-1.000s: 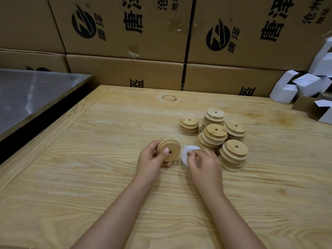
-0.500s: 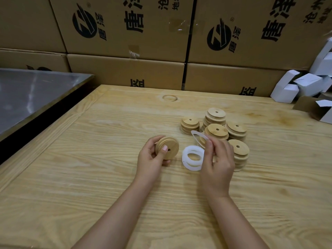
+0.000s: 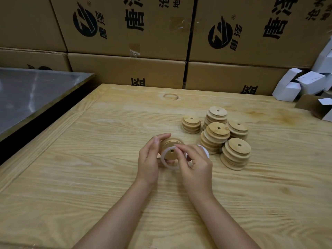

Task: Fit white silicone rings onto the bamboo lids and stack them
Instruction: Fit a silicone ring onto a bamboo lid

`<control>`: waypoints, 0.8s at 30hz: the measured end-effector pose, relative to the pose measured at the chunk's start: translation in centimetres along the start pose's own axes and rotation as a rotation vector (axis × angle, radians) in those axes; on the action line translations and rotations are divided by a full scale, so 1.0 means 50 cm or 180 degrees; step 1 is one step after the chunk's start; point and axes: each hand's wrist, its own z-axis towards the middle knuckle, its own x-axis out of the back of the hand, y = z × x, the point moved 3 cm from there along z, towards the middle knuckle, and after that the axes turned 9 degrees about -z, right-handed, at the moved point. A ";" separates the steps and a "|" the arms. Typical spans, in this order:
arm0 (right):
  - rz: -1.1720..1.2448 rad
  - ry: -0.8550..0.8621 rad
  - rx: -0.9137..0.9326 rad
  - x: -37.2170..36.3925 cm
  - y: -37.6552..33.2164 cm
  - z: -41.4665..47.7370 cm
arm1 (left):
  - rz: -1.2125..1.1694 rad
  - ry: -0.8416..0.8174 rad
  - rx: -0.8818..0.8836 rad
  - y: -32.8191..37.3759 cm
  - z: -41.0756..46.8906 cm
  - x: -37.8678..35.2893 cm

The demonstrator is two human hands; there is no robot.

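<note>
While the left hand (image 3: 148,159) grips lids (image 3: 170,142) on edge, I see the right hand (image 3: 196,165) pinching a ring (image 3: 163,161) against the front one, beside the stacks (image 3: 235,155) on the table (image 3: 89,177).

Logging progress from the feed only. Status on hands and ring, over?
Left hand grips lids. Right hand pinches white ring against them. Nothing in the way.
</note>
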 end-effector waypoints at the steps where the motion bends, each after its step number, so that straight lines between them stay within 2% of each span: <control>1: -0.0084 0.0115 0.0031 0.002 0.001 0.001 | 0.0144 -0.0045 -0.0098 0.002 -0.001 -0.002; 7: -0.0044 0.0318 -0.0164 0.007 0.011 0.003 | 0.0656 -0.0155 -0.0361 -0.012 -0.001 -0.005; 24: 0.0431 0.0126 -0.0565 0.019 0.017 0.017 | 0.0675 -0.0212 -0.0779 -0.016 -0.003 -0.012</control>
